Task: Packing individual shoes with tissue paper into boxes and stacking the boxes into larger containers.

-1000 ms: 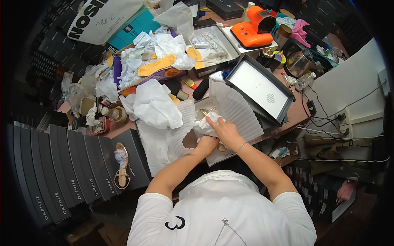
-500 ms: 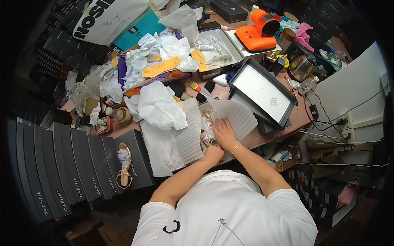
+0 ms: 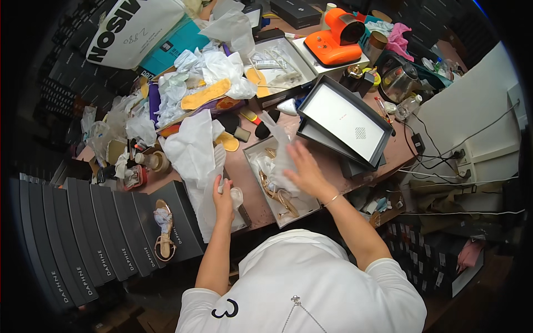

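A shoebox (image 3: 300, 217) lies at the table's front edge, with a strappy gold heeled sandal (image 3: 284, 204) and white tissue in it. Left of the box, my left hand (image 3: 223, 201) is closed on a white packing sheet (image 3: 201, 186), which hangs down beside it. My right hand (image 3: 306, 169) is over the box's right side with fingers spread, slightly blurred, against another white sheet (image 3: 279, 136) folded up from the box. A second sandal (image 3: 164, 230), stuffed with tissue, rests on the dark boxes to the left.
Upright dark grey shoeboxes (image 3: 83, 238) stand in a row at left. A dark box lid (image 3: 347, 119) lies tilted at right. Behind are crumpled tissue (image 3: 189, 72), yellow insoles (image 3: 205, 94) and an orange device (image 3: 336, 41). Cables (image 3: 438, 166) hang along the right edge.
My hands have moved apart. The left drew the ribbed white sheet leftward off the box, uncovering the sandal; the right lifted slightly. The whole view shifted a little.
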`<state>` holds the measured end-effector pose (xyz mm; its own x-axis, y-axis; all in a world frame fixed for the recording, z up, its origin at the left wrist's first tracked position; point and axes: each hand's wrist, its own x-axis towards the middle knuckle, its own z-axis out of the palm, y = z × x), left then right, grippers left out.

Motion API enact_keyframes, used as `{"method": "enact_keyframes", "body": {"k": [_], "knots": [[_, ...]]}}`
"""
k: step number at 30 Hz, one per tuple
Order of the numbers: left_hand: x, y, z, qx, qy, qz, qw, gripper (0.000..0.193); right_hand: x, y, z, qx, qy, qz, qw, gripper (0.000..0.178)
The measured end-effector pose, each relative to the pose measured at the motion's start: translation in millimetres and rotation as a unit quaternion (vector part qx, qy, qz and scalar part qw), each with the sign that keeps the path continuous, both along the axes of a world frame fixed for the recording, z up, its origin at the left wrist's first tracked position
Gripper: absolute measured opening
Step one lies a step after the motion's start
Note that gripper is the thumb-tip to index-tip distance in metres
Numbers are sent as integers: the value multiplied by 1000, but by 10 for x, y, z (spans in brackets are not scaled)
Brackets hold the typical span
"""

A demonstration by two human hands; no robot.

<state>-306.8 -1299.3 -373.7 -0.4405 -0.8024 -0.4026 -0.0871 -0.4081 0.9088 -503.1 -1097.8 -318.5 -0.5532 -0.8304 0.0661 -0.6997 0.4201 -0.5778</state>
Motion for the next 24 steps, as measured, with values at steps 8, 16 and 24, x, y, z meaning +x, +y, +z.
{"method": "enact_keyframes", "body": {"k": [8, 16, 24], "knots": [[-30, 232, -221, -88, -168, -296, 936, 55, -70, 83, 387, -42, 148, -11, 988, 49], [-385, 430, -146, -167, -79, -120, 975, 39, -1224, 877, 172, 103, 241, -129, 956, 15], [-549, 498, -1, -227, -160, -204, 939, 33, -526, 849, 1879, -62, 130, -207, 968, 45]]}}
